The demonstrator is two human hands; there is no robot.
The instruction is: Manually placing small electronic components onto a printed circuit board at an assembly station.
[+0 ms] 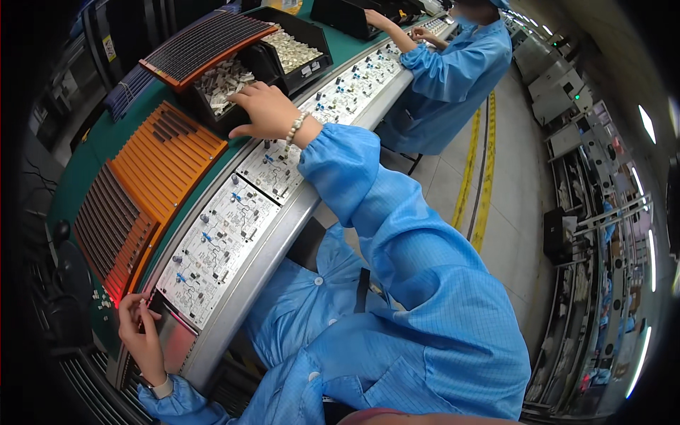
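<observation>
My right hand (pixel 268 112) reaches over the near edge of a black bin (pixel 263 65) of small pale parts (pixel 221 83). Its thumb stands apart from the fingers, and I see nothing held in it. At the lower left, my left hand (pixel 142 336) is by the end of the rail, beside the near end of a white circuit board (pixel 212 251). Its fingers are curled, thumb near the fingertips; whatever they pinch is too small to make out. Blue and dark components stand on this board, and a second board (pixel 278 168) adjoins it beneath my right forearm.
Orange slotted racks (pixel 166 159) and a brown-striped rack (pixel 113 227) lie left of the boards. Another rack (pixel 205 46) rests against the bins. A second bin (pixel 294 53) holds pale parts. Further along the metal rail (pixel 265 265), a co-worker in blue (pixel 453 78) works.
</observation>
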